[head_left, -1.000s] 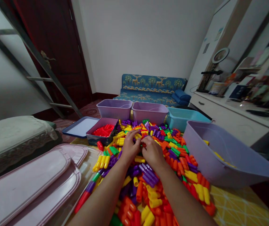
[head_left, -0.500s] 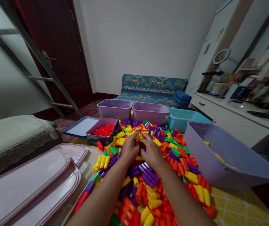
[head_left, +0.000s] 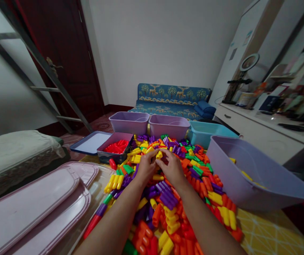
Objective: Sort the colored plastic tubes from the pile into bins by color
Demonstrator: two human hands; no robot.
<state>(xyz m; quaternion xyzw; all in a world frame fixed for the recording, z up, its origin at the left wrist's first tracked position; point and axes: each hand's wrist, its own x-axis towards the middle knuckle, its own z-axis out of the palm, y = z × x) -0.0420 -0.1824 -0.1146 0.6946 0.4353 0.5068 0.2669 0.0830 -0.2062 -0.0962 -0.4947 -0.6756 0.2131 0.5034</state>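
- Both hands are together above the middle of a pile of coloured plastic pieces point(head_left: 167, 198).
- A small yellow piece point(head_left: 159, 155) is between the fingertips, a little over the pile.
- The left hand point(head_left: 145, 168) has its fingers bent and nearly closed — the tips hold the piece from its left side.
- The right hand point(head_left: 172, 169) is curled, with thumb and fingers pinching the same piece from the right.
- To the left stands a square tin point(head_left: 111, 158), which contains red pieces point(head_left: 117, 147).
- Behind the pile are two purple tubs point(head_left: 129, 125) and a turquoise tub point(head_left: 202, 136).
- At the right is a large purple tub point(head_left: 234, 184) — a few yellow pieces are visible inside.
- Pale pink lids point(head_left: 29, 209) lie at the left.
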